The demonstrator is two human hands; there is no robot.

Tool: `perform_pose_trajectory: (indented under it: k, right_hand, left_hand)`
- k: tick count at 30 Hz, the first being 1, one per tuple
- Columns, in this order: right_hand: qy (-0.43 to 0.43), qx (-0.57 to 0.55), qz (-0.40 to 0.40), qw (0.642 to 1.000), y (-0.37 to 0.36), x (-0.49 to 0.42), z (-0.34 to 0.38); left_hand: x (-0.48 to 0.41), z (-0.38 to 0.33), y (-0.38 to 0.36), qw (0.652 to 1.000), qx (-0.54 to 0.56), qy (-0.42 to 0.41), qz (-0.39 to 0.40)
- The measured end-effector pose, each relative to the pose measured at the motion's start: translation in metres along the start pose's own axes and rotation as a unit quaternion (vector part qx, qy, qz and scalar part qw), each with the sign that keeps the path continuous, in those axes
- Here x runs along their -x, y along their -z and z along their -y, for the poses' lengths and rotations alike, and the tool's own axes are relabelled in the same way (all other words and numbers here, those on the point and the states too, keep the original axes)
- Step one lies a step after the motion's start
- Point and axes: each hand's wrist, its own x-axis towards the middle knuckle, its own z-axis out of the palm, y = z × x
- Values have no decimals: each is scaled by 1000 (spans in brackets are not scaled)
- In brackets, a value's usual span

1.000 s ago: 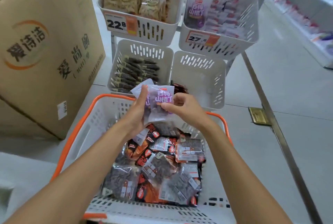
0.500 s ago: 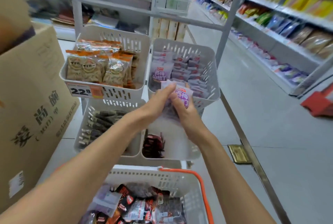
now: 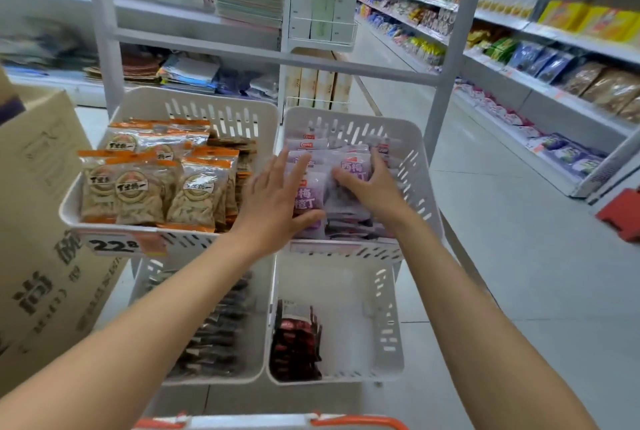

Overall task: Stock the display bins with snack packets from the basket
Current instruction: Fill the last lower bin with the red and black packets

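Both my hands are inside the upper right white display bin (image 3: 417, 166), which holds several purple snack packets (image 3: 311, 195). My left hand (image 3: 273, 201) lies flat with spread fingers against the left side of the front packet. My right hand (image 3: 372, 183) has its fingers curled over a purple packet further right in the stack. Only the orange and white rim of the basket (image 3: 356, 422) shows at the bottom edge; its contents are out of view.
The upper left bin (image 3: 221, 111) holds orange-topped packets (image 3: 138, 194) above a price tag (image 3: 114, 244). Below are a bin of dark packets (image 3: 214, 336) and a bin (image 3: 382, 325) with a few red-black packets (image 3: 294, 339). A cardboard box (image 3: 41, 256) stands left; stocked shelves (image 3: 554, 48) line the aisle on the right.
Both hands carried the purple packets up from the basket into the upper right bin. My left hand has spread open. The view lifted, so the basket dropped out of sight.
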Motion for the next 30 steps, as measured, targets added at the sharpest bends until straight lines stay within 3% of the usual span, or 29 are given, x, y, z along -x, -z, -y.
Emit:
perform_pose_trajectory:
  k: [4, 10, 13, 18, 21, 24, 26, 30]
  right_hand:
    - [54, 29, -10, 998, -15, 3, -15]
    - [-4, -17, -37, 999, -15, 16, -14]
    - [5, 37, -41, 998, -11, 38, -14]
    - [86, 150, -82, 982, -14, 98, -11]
    - [174, 184, -89, 963, -41, 153, -16]
    - [189, 158, -2, 969, -81, 212, -43]
    - [153, 188, 110, 964, -110, 247, -72]
    - [-29, 215, 306, 927, -168, 294, -131]
  left_hand:
    - [2, 2, -7, 1000, 3, 1, -4]
    - [5, -5, 7, 1000, -25, 11, 3]
    - [17, -13, 19, 997, -81, -3, -15]
    - [71, -29, 36, 995, -78, -43, -36]
    - [126, -27, 29, 999, -36, -37, 0]
    - [196, 0, 9, 997, -3, 35, 76]
    - [247, 29, -4, 987, 8, 107, 120]
    - [338, 92, -16, 964, 11, 220, 147]
